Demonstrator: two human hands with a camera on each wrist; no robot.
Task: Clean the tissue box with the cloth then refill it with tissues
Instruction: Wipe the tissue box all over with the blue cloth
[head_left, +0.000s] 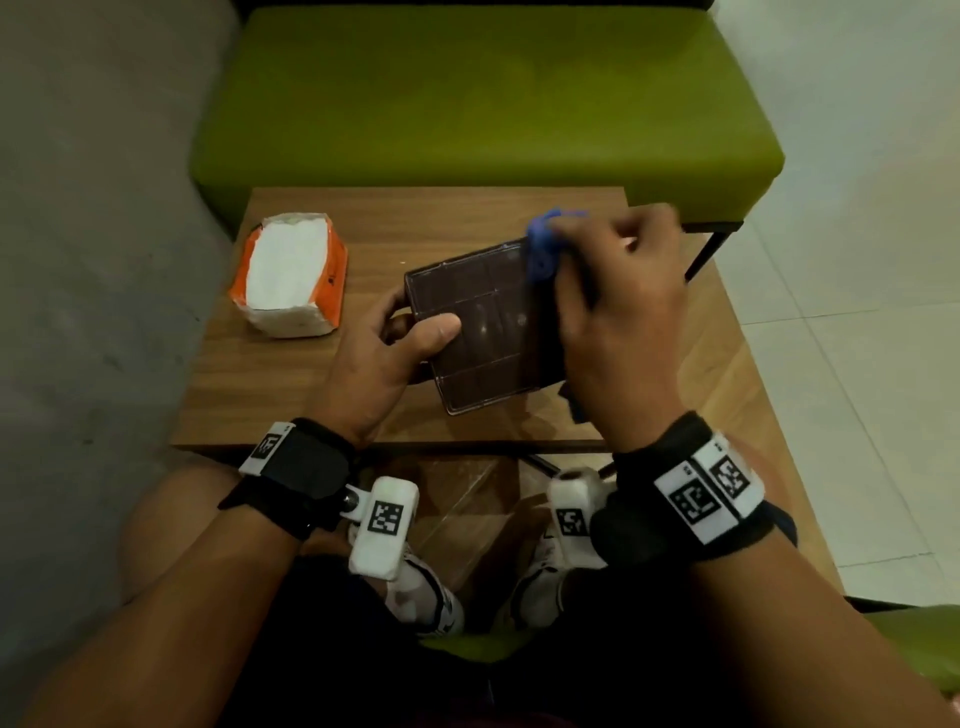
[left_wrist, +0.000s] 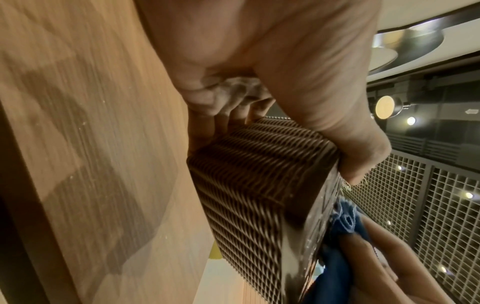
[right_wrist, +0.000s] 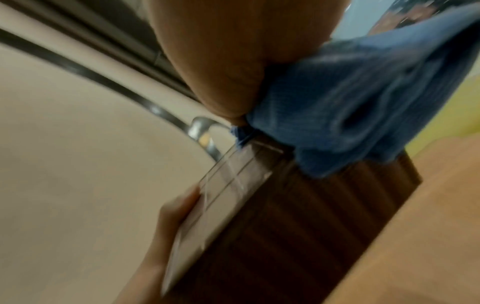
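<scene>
A dark brown tissue box (head_left: 483, 322) with ribbed woven sides (left_wrist: 246, 197) and a glossy gridded face stands tilted on the wooden table (head_left: 270, 395). My left hand (head_left: 384, 353) grips its left end, thumb on the glossy face. My right hand (head_left: 618, 312) holds a bunched blue cloth (head_left: 545, 244) against the box's far right edge; the hand is blurred. In the right wrist view the blue cloth (right_wrist: 358, 107) presses on the box (right_wrist: 298, 222) at its top corner. An opened orange pack of white tissues (head_left: 291, 275) lies at the table's left.
A green padded bench (head_left: 488, 104) stands just beyond the table. A grey wall runs along the left and pale floor tiles (head_left: 857, 312) lie to the right. My knees and white shoes (head_left: 431, 597) are below the table's near edge.
</scene>
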